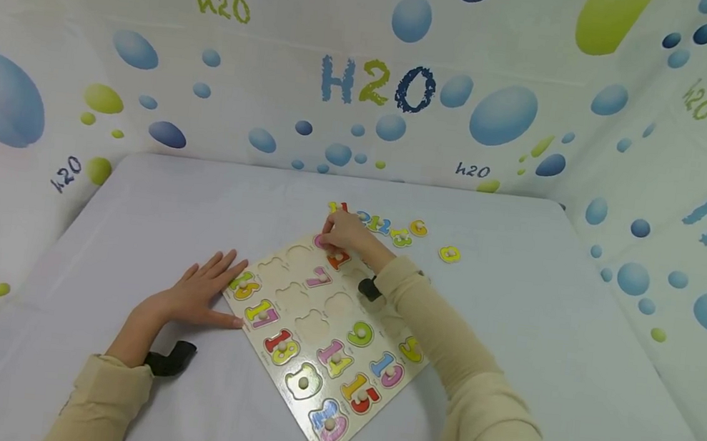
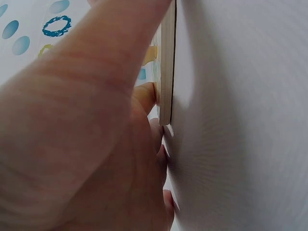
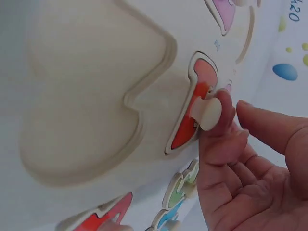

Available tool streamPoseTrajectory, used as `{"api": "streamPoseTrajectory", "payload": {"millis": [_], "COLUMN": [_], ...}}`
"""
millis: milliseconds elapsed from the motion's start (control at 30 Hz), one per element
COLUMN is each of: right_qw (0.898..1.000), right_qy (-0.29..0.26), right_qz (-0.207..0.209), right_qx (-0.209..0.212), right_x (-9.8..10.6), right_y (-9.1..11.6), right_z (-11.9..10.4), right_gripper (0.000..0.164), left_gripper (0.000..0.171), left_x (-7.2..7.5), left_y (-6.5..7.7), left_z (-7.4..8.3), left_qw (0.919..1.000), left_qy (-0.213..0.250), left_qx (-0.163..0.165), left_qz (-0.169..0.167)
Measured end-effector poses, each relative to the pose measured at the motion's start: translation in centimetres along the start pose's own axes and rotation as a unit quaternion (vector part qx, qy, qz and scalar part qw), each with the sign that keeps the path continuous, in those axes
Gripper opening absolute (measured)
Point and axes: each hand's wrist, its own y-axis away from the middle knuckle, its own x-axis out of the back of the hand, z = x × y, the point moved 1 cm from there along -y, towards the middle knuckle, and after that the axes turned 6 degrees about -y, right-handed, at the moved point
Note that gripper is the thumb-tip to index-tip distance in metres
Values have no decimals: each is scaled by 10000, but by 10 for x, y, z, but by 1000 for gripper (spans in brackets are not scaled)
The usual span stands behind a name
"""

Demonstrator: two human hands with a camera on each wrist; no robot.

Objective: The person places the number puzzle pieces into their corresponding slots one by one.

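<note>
A wooden number puzzle board (image 1: 354, 300) lies slanted on the table, several knobbed number pieces in its recesses. At its far corner my right hand (image 1: 352, 236) has its bent fingertips touching a small pink piece (image 1: 319, 240), mostly hidden by the fingers. A red number 1 piece (image 3: 187, 118) with a pale knob sits beside those fingers in the right wrist view. There the thumb stands slightly apart from the fingers, with nothing visible between them. My left hand (image 1: 196, 297) lies spread at the board's left corner, fingers and thumb touching its edge.
Loose number pieces lie beyond the board, among them a yellow-green and blue 12 (image 1: 377, 224), a green-yellow piece (image 1: 400, 238), an orange 6 (image 1: 418, 228) and a yellow piece (image 1: 450, 254). Several recesses (image 1: 313, 326) in the board hold no piece. A patterned curtain (image 1: 262, 103) hangs behind.
</note>
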Motion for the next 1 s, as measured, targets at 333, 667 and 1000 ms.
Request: {"api": "streamPoseTrajectory", "payload": {"millis": [333,667,1000], "right_qw": [9815,9980,9975], "right_qy": [-1798,-594,-111], "right_qz": [-584,47,-563], "right_qx": [293,215,409], "right_x": [23,52,44], "right_y": [22,52,61], "right_z": [26,66,74], "right_gripper": [25,18,9], "left_gripper": [106,105,105], "left_x": [-1,3,5], "left_y": [-3,1,0], "left_z": [1,3,6], "left_qw": [10000,10000,10000], "left_qy": [52,23,5], "left_qx": [22,71,76], "left_qz": [-37,-7,-53]}}
